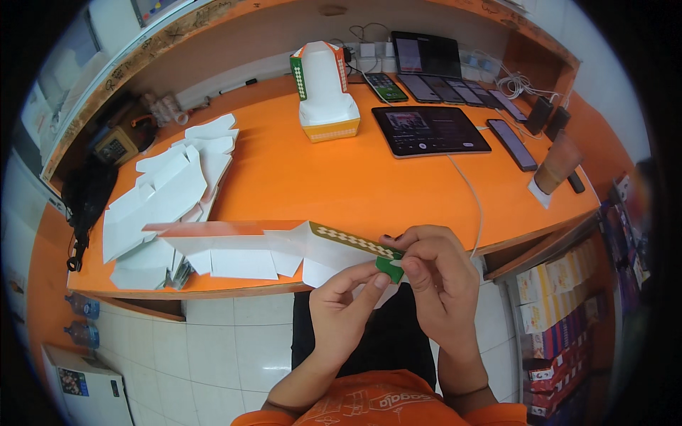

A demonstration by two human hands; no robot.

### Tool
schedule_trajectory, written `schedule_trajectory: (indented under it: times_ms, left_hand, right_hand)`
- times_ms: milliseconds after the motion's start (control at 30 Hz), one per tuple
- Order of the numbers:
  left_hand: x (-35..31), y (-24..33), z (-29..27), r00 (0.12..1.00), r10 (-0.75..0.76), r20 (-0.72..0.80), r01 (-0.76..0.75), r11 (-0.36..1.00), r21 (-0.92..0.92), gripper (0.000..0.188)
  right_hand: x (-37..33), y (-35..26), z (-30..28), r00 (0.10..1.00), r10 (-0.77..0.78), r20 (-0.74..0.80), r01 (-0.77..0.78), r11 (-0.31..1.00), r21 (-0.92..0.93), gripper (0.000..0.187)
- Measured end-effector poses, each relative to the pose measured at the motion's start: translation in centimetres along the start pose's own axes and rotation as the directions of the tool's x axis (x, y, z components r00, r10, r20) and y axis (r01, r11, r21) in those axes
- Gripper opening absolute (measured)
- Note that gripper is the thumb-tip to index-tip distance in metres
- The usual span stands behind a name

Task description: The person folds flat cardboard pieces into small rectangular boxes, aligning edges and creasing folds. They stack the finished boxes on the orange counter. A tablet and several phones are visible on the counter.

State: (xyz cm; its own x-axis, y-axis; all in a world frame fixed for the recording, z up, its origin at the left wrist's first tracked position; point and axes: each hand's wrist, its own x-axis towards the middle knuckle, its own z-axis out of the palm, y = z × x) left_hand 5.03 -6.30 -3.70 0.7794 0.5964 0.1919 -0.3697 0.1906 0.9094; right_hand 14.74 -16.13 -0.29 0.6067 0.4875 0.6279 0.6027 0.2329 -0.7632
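Observation:
Between my hands is a partly folded cardboard food box point(284, 245), white inside, with a green checkered edge and an orange panel stretching left over the table's front edge. My left hand point(344, 309) pinches its green corner flap between thumb and fingers. On the same corner, my right hand point(442, 280) grips the checkered edge from the right side. A stack of flat white box blanks point(163, 192) lies on the left of the orange table point(284, 177). Toward the back stands a folded box point(329, 113) with a yellow front and a tall white back.
A tablet point(432, 130) and several phones point(513, 144) lie at the back right, with white cables among them. A brown cup point(557, 165) stands near the right edge. Shelves of packages point(558, 312) are below right. A black bag point(87, 195) hangs at the left.

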Motion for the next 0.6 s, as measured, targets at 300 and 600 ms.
schedule_trajectory:
  times_ms: [300, 600]
  left_hand:
    - [0.2, -0.4, 0.1, 0.998, 0.050, -0.035, -0.051, 0.998, -0.038, 0.016]
    - [1.6, -0.6, -1.5, 0.983, 0.169, 0.073, -0.151, 0.966, -0.209, 0.029]
  right_hand:
    - [0.1, -0.9, 0.5, 0.998, 0.035, -0.056, -0.032, 0.998, 0.047, 0.008]
    - [-0.7, 0.0, 0.3, 0.990, -0.052, 0.133, 0.041, 0.995, 0.085, 0.012]
